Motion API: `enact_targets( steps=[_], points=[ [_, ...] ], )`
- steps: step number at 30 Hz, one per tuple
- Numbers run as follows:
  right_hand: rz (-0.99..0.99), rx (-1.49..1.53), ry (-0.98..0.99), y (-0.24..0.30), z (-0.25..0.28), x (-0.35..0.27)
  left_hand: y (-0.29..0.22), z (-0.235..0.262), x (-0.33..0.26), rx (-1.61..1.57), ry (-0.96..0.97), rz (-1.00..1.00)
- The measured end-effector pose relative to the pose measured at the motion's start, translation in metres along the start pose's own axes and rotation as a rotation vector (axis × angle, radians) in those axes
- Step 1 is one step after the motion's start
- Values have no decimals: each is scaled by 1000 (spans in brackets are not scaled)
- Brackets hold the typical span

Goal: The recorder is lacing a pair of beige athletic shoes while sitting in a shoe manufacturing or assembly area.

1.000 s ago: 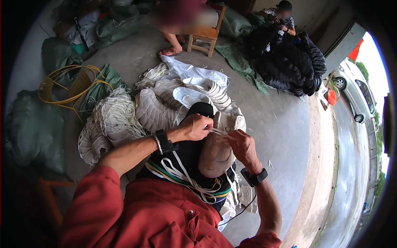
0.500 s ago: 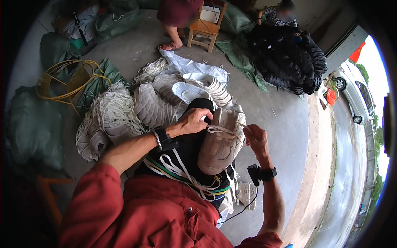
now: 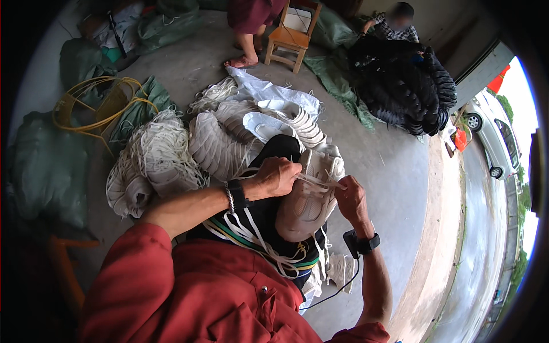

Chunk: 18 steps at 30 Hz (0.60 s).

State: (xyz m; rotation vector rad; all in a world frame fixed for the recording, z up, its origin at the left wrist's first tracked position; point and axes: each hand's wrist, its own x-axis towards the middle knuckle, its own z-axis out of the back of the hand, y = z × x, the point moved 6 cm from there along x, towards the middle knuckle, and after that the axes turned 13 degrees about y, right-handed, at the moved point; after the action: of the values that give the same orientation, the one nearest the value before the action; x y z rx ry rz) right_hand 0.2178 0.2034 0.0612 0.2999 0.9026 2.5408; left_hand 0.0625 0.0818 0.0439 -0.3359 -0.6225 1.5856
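Partly under left hand (image 3: 278, 177) and right hand (image 3: 350, 200): white shoe (image 3: 309, 203), laces (image 3: 317, 183).

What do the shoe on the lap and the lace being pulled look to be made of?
The pale beige sneaker looks like matte synthetic or mesh upper, with stitched panels showing. The flat white lace, pinched by left hand and right hand, seems woven fabric: limp, unglossy.

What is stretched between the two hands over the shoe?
In the head view, a white lace runs from the left hand to the right hand, across the pale shoe.
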Motion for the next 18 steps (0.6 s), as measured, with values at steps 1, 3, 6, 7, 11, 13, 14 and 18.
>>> enact_targets(
  steps=[1,3,6,7,11,13,14,18],
  points=[
    [57,-24,-69,3,4,0,-1,1,0,-8,-69,9],
    [43,-37,-61,4,6,1,-2,-1,-1,-73,-128,44],
    [80,-96,-76,8,8,4,-3,2,-3,-220,-247,113],
    [135,-138,-98,11,9,3,-2,4,-5,-301,-307,149],
    [91,-218,-121,13,17,2,1,-8,-1,-296,-380,166],
    [67,-286,-135,16,29,0,4,-13,-1,-254,-340,178],
    [54,-306,-158,15,37,-2,6,-16,-1,-213,-298,189],
    [33,-346,-301,-4,73,-17,13,-22,-5,-378,-136,121]
  ],
)
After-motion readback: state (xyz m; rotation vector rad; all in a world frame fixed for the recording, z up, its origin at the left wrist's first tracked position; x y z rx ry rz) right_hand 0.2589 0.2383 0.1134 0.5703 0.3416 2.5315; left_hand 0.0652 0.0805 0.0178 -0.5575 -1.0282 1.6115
